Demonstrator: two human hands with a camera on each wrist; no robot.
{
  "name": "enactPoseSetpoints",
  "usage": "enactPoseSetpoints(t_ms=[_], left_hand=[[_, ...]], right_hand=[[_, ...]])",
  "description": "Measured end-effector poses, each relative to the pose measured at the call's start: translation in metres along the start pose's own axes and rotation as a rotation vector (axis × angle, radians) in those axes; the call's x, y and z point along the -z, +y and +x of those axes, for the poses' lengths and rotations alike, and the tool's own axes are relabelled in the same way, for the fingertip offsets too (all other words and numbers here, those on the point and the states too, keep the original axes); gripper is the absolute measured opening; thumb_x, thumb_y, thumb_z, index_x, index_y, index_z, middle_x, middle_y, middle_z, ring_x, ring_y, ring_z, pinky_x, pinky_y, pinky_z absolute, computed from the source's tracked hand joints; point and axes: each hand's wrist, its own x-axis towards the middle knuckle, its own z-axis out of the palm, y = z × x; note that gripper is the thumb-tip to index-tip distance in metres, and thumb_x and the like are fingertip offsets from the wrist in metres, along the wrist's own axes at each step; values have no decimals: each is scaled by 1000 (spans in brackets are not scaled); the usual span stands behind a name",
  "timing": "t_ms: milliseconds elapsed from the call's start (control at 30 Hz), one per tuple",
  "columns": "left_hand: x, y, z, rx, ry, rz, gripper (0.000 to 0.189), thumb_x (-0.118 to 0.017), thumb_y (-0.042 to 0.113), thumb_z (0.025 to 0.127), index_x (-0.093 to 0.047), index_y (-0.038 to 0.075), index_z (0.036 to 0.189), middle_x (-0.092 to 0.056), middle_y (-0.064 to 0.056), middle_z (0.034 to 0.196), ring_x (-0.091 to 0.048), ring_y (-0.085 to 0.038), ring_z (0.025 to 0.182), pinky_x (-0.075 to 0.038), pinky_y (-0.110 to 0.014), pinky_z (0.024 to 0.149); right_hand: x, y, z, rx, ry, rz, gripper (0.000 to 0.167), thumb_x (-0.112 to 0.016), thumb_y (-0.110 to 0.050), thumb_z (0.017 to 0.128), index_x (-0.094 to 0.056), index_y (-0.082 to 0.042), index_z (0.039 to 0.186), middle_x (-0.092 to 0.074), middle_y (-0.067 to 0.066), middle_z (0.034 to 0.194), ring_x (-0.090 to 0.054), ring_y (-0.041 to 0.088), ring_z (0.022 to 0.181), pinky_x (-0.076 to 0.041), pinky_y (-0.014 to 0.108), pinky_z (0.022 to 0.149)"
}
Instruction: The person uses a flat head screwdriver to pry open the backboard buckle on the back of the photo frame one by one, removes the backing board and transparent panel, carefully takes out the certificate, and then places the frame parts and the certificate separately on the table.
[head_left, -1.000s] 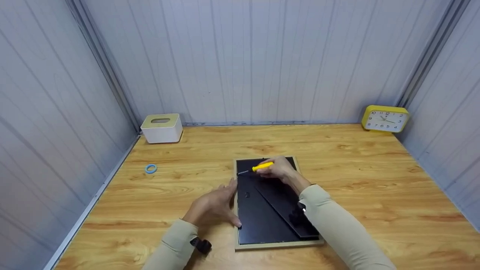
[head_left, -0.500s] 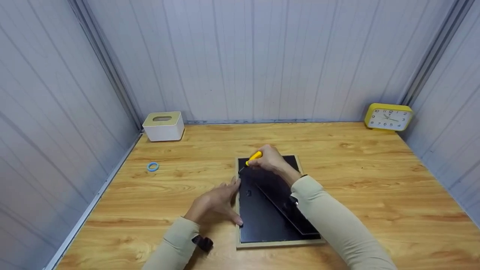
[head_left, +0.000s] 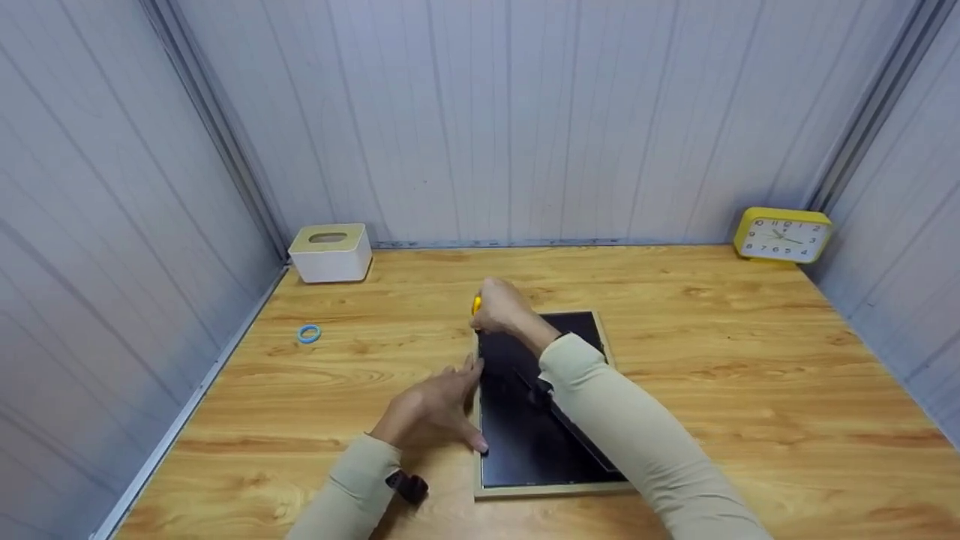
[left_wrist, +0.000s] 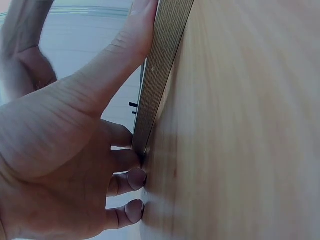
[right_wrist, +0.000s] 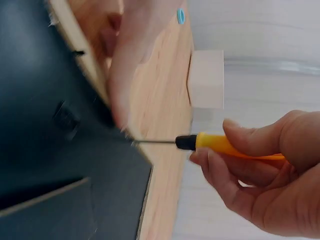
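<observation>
A picture frame (head_left: pixel 517 450) lies with its black back up in the head view, its pale wooden border showing. My left hand (head_left: pixel 435 405) spreads along the frame's left side, thumb and forefinger extended and pressing at the border. In the left wrist view the other fingers (left_wrist: pixel 125 216) reach down by the wooden edge. My right hand (right_wrist: pixel 280 170) grips a yellow-handled screwdriver (right_wrist: pixel 217 144), whose thin shaft meets the border near a corner, close to a left fingertip. From the head view, my right hand hides most of the screwdriver. A black stand flap (right_wrist: pixel 50 215) slants across the backing.
On the table's back left stands a white tissue box (head_left: pixel 330 259) with a wood-toned lid. A blue ring (head_left: pixel 308 334) lies in front of it. A yellow alarm clock (head_left: pixel 783 236) is at the back right. Pale panel walls (head_left: pixel 510 135) enclose the table's back and sides.
My right hand has moved left and away from me with the screwdriver, whose handle has swung from nearly flat to steep. My left hand stays at the frame's left side.
</observation>
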Motion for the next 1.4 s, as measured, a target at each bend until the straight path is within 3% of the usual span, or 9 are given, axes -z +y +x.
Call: enactPoseSetpoints(t_ms=[100, 200, 400, 700, 800, 1000, 1067, 1167, 1400], left_hand=[[0, 3, 2, -13, -7, 6, 146, -86, 68, 57, -3, 8, 161, -4, -12, 166, -12, -42, 148, -21, -52, 118], [0, 3, 2, -10, -13, 3, 145, -87, 67, 58, -3, 9, 162, -3, -12, 166, -11, -43, 148, -20, -52, 118], [2, 3, 2, -5, -8, -8, 143, -89, 64, 58, -6, 10, 162, -5, -15, 166, -11, -45, 148, -21, -55, 117], [2, 2, 2, 12, -22, -19, 145, -89, 65, 56, -4, 12, 162, -3, -13, 166, -10, -43, 148, -20, -56, 117], [3, 1, 0, 16, -17, -19, 145, -89, 65, 56, -4, 12, 162, -2, -12, 166, -10, -43, 148, -20, -56, 117], [3, 0, -1, 12, -18, -23, 146, -89, 65, 56, -2, 12, 162, -1, -12, 166, -9, -44, 148, -19, -56, 117], [3, 0, -1, 2, -21, -21, 146, -89, 64, 57, -2, 11, 162, -1, -13, 166, -10, -45, 148, -19, -56, 117], [3, 0, 0, -11, -25, -19, 145, -89, 63, 59, -3, 10, 162, -1, -15, 166, -10, -46, 147, -20, -56, 117], [1, 1, 2, -8, -23, -18, 145, -88, 64, 58, -3, 9, 162, -2, -15, 166, -10, -46, 147, -19, -56, 117]], right_hand=[[0, -2, 1, 15, 4, -38, 31, -69, 1, 84, -52, -10, 60, -46, -2, 53, -43, 14, 47, -35, 25, 44], [1, 3, -1, 3, 11, -7, 32, -69, 1, 83, -52, -10, 58, -48, -1, 52, -45, 12, 45, -37, 24, 43], [8, 23, -8, 13, -11, 60, 7, -74, -1, 80, -71, -1, 73, -65, 4, 59, -58, 12, 49, -45, 24, 47], [24, 56, -21, 66, -50, -78, 11, -77, -6, 80, -75, -1, 70, -59, -1, 57, -42, 10, 49, -37, 24, 50], [23, 66, -26, 63, -59, -126, 6, -77, -6, 80, -77, -1, 76, -66, 3, 68, -47, 11, 54, -43, 26, 53], [11, 87, -36, 28, -69, -248, 12, -78, -6, 74, -72, -6, 64, -61, -4, 56, -47, 13, 51, -42, 28, 52], [8, 92, -40, -7, -59, -260, 11, -82, -9, 74, -74, -6, 67, -63, -4, 59, -53, 14, 58, -47, 29, 57], [5, 98, -48, -39, -43, -207, 12, -86, -12, 75, -78, -3, 77, -68, 0, 64, -61, 15, 62, -54, 29, 62], [18, 115, -73, 4, -15, -64, 17, -85, -9, 79, -80, 1, 91, -74, 8, 83, -66, 17, 71, -57, 32, 65]])
